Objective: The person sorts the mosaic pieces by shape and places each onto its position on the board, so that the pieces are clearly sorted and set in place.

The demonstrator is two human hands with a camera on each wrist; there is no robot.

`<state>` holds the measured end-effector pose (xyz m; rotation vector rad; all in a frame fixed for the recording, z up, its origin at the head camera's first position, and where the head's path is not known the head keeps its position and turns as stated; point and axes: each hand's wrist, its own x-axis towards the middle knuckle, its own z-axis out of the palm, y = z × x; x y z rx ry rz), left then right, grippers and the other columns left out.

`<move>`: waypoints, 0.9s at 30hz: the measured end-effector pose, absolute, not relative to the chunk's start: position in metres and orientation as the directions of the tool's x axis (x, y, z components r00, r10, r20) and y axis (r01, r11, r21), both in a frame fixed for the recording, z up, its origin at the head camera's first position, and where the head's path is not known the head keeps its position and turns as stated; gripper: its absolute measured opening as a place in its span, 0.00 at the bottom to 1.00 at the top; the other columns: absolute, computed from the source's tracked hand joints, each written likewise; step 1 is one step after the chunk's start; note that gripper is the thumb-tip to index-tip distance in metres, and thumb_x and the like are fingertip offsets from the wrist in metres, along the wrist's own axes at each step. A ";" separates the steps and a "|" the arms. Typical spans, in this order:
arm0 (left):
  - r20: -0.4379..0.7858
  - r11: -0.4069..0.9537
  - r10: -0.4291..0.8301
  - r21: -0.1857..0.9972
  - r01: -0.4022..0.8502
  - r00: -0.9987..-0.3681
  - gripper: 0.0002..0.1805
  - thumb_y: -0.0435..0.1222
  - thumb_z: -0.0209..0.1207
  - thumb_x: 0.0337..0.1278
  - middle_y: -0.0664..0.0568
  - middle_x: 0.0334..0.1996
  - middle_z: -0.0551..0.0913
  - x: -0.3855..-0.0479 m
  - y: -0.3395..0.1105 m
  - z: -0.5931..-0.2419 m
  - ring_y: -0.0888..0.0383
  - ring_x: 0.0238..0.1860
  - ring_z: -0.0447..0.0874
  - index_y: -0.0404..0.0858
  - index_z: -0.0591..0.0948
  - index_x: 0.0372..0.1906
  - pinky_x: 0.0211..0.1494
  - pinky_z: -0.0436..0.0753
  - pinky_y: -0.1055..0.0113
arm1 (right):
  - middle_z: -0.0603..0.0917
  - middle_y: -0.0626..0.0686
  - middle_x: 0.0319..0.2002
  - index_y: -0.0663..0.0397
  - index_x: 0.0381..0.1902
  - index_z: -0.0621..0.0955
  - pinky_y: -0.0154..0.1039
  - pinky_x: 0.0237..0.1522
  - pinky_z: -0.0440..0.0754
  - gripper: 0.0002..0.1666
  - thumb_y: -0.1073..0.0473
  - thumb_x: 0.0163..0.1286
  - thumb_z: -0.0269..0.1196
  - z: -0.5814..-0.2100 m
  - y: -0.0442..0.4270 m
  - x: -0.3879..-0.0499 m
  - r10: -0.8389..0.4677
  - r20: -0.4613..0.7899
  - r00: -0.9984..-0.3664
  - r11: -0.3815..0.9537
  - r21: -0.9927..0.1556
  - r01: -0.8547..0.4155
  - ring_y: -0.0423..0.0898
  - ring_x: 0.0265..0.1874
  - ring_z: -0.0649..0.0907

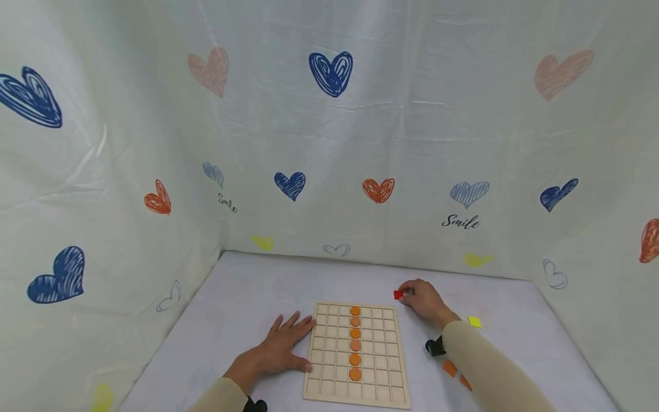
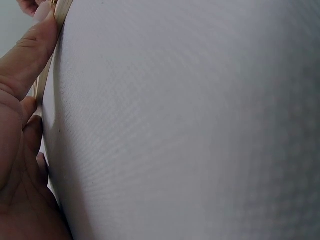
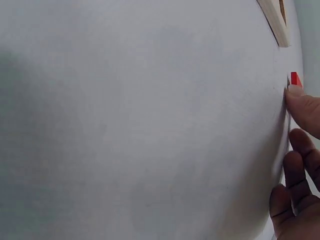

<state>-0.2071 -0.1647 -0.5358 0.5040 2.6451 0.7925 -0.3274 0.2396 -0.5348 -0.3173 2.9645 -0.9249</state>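
Your right sleeve (image 1: 496, 360) partly covers the orange tiles (image 1: 449, 368), two of which show; one yellow tile (image 1: 474, 321) lies to its right. Six orange discs (image 1: 355, 345) line one column of the wooden board (image 1: 381, 377), whose left edge your spread left hand (image 1: 278, 350) touches, while your right hand (image 1: 425, 300) pinches one red piece (image 1: 398, 294) near the far right corner.

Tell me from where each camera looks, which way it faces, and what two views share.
Head: on the head, facing forward and down; shows table, board, curtain, left hand, right hand, sleeves.
Left wrist: on that wrist, facing along the table and the board's edge; part of the left hand shows.
Right wrist: on that wrist, facing across the table; the red piece and part of the right hand show.
Shared: head and right wrist both show the red piece held by the right hand.
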 end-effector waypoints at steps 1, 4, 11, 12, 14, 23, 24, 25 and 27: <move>-0.211 0.782 0.423 0.576 0.237 -0.882 0.59 0.61 0.76 0.46 0.51 0.84 0.61 -0.207 -0.164 -0.536 0.41 0.87 0.44 0.47 0.64 0.83 0.88 0.32 0.38 | 0.88 0.55 0.50 0.56 0.50 0.88 0.60 0.62 0.83 0.13 0.62 0.68 0.70 -0.534 0.240 -0.326 -0.190 0.038 -0.981 0.800 -0.573 -0.177 0.55 0.51 0.83; -0.209 0.782 0.422 0.576 0.238 -0.882 0.59 0.60 0.76 0.45 0.52 0.84 0.61 -0.206 -0.163 -0.535 0.41 0.87 0.44 0.47 0.64 0.83 0.88 0.32 0.38 | 0.89 0.55 0.50 0.54 0.54 0.87 0.59 0.62 0.84 0.15 0.61 0.70 0.70 -0.531 0.240 -0.321 -0.164 0.044 -0.985 0.783 -0.602 -0.157 0.54 0.50 0.84; -0.202 0.782 0.427 0.573 0.248 -0.881 0.60 0.60 0.76 0.45 0.51 0.84 0.61 -0.207 -0.165 -0.538 0.41 0.86 0.45 0.46 0.64 0.83 0.87 0.33 0.38 | 0.90 0.54 0.46 0.50 0.55 0.87 0.53 0.55 0.88 0.15 0.65 0.71 0.69 -0.526 0.236 -0.311 -0.120 0.090 -0.989 0.725 -0.672 -0.149 0.50 0.45 0.85; -0.200 0.780 0.427 0.574 0.247 -0.882 0.60 0.61 0.76 0.45 0.51 0.84 0.61 -0.207 -0.165 -0.539 0.40 0.86 0.45 0.46 0.64 0.83 0.87 0.32 0.38 | 0.90 0.54 0.46 0.50 0.55 0.87 0.53 0.55 0.88 0.16 0.65 0.71 0.68 -0.525 0.235 -0.309 -0.112 0.094 -0.989 0.714 -0.685 -0.146 0.50 0.45 0.85; -0.198 0.777 0.427 0.579 0.246 -0.882 0.60 0.61 0.76 0.45 0.51 0.84 0.61 -0.207 -0.166 -0.539 0.40 0.86 0.44 0.46 0.64 0.83 0.87 0.32 0.38 | 0.90 0.54 0.47 0.50 0.56 0.87 0.52 0.55 0.88 0.17 0.67 0.71 0.67 -0.523 0.233 -0.305 -0.107 0.110 -0.988 0.699 -0.699 -0.153 0.50 0.46 0.85; -0.180 0.766 0.436 0.588 0.259 -0.882 0.60 0.61 0.76 0.46 0.50 0.84 0.61 -0.206 -0.167 -0.538 0.39 0.86 0.45 0.44 0.64 0.83 0.87 0.33 0.36 | 0.91 0.52 0.42 0.51 0.53 0.88 0.38 0.42 0.84 0.16 0.68 0.68 0.71 -0.523 0.223 -0.294 -0.087 0.176 -0.981 0.666 -0.722 -0.189 0.47 0.40 0.83; -0.177 0.764 0.438 0.590 0.261 -0.881 0.60 0.60 0.77 0.45 0.49 0.83 0.62 -0.206 -0.166 -0.537 0.39 0.86 0.45 0.44 0.64 0.83 0.87 0.33 0.36 | 0.91 0.52 0.41 0.51 0.52 0.88 0.36 0.40 0.83 0.16 0.68 0.68 0.71 -0.524 0.222 -0.293 -0.084 0.179 -0.980 0.661 -0.726 -0.189 0.47 0.39 0.82; -0.173 0.761 0.440 0.593 0.263 -0.881 0.60 0.60 0.77 0.45 0.49 0.83 0.62 -0.206 -0.166 -0.537 0.39 0.86 0.45 0.44 0.64 0.83 0.87 0.34 0.35 | 0.91 0.52 0.41 0.50 0.52 0.88 0.35 0.39 0.81 0.16 0.68 0.69 0.71 -0.524 0.221 -0.291 -0.081 0.181 -0.980 0.659 -0.728 -0.189 0.46 0.38 0.82; -0.169 0.756 0.443 0.598 0.266 -0.880 0.60 0.60 0.77 0.44 0.48 0.83 0.62 -0.206 -0.166 -0.537 0.38 0.86 0.46 0.43 0.64 0.82 0.87 0.34 0.35 | 0.90 0.51 0.40 0.50 0.52 0.88 0.34 0.38 0.80 0.15 0.68 0.69 0.71 -0.524 0.218 -0.288 -0.076 0.184 -0.980 0.649 -0.738 -0.188 0.46 0.38 0.81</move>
